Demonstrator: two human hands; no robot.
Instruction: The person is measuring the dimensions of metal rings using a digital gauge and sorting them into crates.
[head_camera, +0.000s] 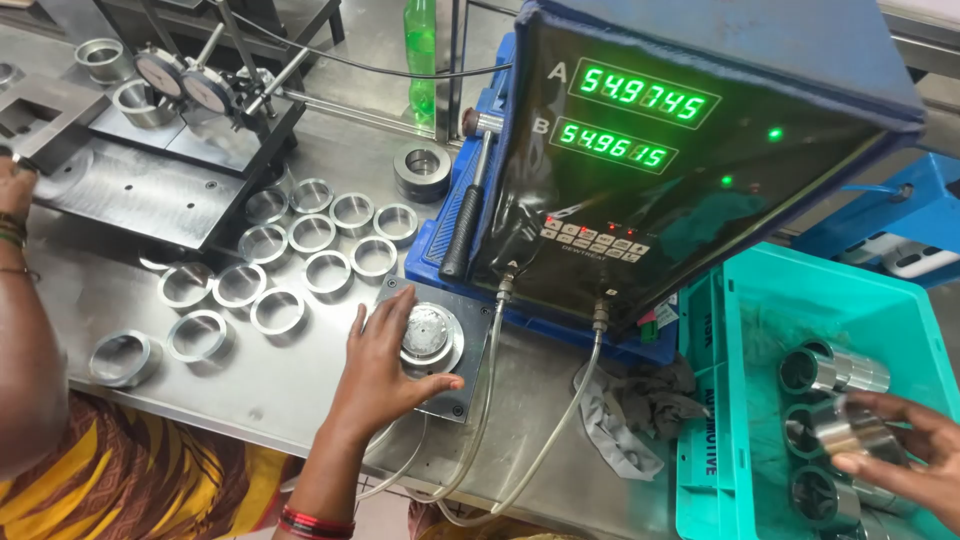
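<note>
Shiny steel sleeve (852, 428) in right hand (915, 450); left hand (385, 365) beside gauge plug (428, 335).

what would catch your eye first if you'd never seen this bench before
First the black gauge readout box at top right, with two rows of glowing green digits. Below it the left hand rests on a round metal gauge head at the bench's middle, with rows of shiny metal rings to its left. At the far right the right hand holds a steel sleeve over a teal crate.
</note>
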